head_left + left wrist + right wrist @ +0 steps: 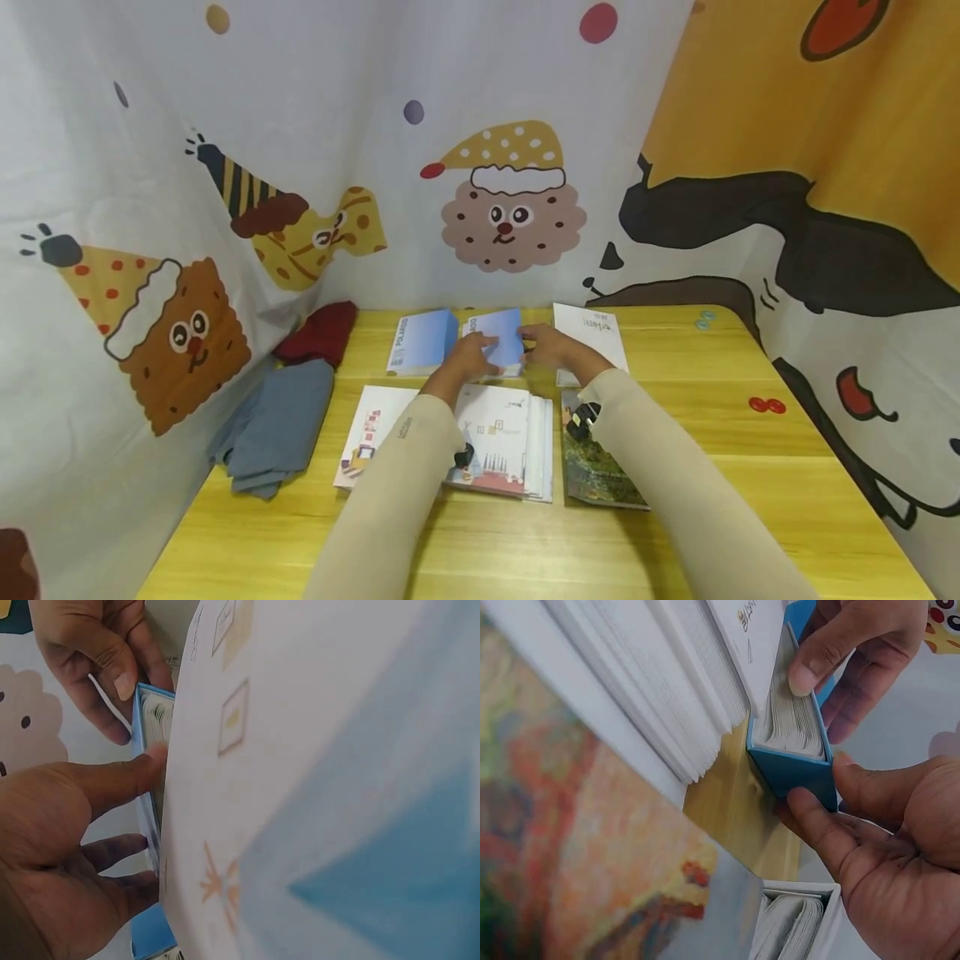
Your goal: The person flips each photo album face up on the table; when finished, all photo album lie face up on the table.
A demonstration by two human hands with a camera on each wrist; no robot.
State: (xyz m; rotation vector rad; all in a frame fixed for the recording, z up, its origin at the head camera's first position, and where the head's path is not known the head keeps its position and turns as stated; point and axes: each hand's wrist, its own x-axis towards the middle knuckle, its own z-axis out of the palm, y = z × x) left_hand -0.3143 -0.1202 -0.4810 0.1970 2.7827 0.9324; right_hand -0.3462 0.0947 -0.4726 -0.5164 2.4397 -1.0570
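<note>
Both hands are at a blue photo album [504, 333] with a white page block, at the back middle of the table. My left hand [468, 358] pinches its left and near side, thumb against the page edges and fingers at the cover in the left wrist view. At the right end, my right hand [551, 346] pinches the blue spine [795, 776] between thumb and fingers. A matching blue album [423, 340] lies just left. Nearer to me lies a white album with drawings [495, 437], partly behind the left sleeve.
Another white illustrated album [371, 425] lies front left, a dark green album [600, 467] front right. Behind the right forearm is a white album [592, 333]. Folded grey cloth [281, 429] and dark red cloth [322, 332] are left; red [767, 405] and teal [705, 319] small pieces right.
</note>
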